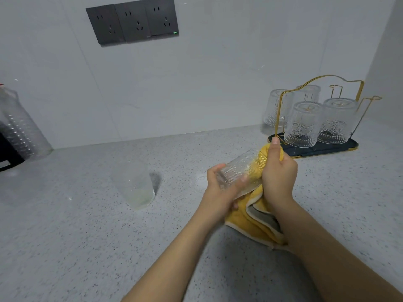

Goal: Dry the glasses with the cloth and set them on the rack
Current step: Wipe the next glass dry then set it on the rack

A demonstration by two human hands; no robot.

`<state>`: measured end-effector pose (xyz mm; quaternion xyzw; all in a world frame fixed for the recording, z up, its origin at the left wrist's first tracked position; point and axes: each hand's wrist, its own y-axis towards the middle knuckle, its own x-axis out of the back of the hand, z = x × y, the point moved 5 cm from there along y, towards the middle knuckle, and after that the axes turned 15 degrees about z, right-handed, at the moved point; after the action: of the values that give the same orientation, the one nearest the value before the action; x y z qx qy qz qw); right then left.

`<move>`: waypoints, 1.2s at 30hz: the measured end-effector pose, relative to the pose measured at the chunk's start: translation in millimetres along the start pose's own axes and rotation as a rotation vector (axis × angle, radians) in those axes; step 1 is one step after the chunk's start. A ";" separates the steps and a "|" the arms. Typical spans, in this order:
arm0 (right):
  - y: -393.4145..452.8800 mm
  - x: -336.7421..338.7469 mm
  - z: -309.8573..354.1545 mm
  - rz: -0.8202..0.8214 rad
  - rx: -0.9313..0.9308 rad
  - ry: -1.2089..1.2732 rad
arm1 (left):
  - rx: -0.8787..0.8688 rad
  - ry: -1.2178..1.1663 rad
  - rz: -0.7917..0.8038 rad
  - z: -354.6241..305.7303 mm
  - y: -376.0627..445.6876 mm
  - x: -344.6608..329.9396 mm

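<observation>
An embossed clear glass (239, 171) lies tilted above the counter, its base gripped by my left hand (220, 190). My right hand (278, 173) presses a yellow cloth (253, 219) into the glass's open end; the cloth hangs down below both hands. At the back right stands a gold wire rack (283, 92) on a dark tray (340, 150). Several patterned glasses (303, 125) sit upside down on it. Two of its gold pegs, at the right, are bare.
A plain plastic cup (134, 184) with a little liquid stands on the speckled grey counter (87, 236) to the left of my hands. Stacked clear plastic cups (20, 127) lean at the far left edge. Dark wall sockets (133, 21) are on the tiled wall.
</observation>
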<state>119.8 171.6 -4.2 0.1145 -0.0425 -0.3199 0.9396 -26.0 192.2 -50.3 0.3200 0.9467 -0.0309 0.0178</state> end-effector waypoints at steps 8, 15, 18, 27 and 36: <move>2.5 -0.6 0.2 0.015 0.002 -0.020 | -0.115 -0.062 -0.110 -2.2 1.9 1.9; -13.3 -9.7 16.7 0.096 0.305 -0.102 | 0.071 -0.394 -0.050 0.7 2.3 -8.1; -14.0 1.8 16.9 0.045 0.300 -0.107 | 0.045 -0.330 -0.106 -8.4 3.5 -9.2; 8.8 81.1 40.4 -0.101 0.227 -0.226 | -0.060 -0.167 -0.170 -49.4 27.9 -27.3; 48.3 180.6 53.7 -0.222 0.184 -0.477 | -0.122 -0.083 -0.096 -86.3 98.6 -131.4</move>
<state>283.1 88.3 60.8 0.1249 -0.2784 -0.4336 0.8479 137.0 197.0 38.1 0.2712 0.9595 0.0129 0.0749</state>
